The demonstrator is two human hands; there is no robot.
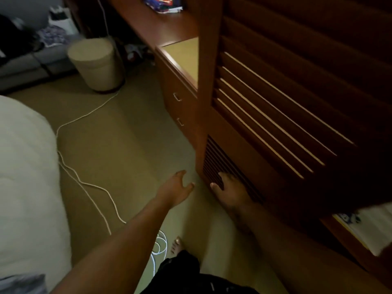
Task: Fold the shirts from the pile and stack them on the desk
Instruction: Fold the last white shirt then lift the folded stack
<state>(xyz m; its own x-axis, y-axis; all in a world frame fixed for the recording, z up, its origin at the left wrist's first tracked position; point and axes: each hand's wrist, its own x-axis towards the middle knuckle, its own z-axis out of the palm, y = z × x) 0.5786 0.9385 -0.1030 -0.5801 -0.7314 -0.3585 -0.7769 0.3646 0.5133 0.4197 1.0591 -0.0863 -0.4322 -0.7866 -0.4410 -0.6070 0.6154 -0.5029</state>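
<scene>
With both the left hand [179, 187] and right hand [228, 187] empty, fingers apart, best walk toward the tabletop [148, 24] at twelve o'clock.

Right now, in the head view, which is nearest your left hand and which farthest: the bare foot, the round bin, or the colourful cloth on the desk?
From the left hand:
1. Bare foot, on the carpet just below the hand, toward the body.
2. Round bin, on the floor far ahead, to the left.
3. Colourful cloth, on the desk at the top edge, farthest.
</scene>
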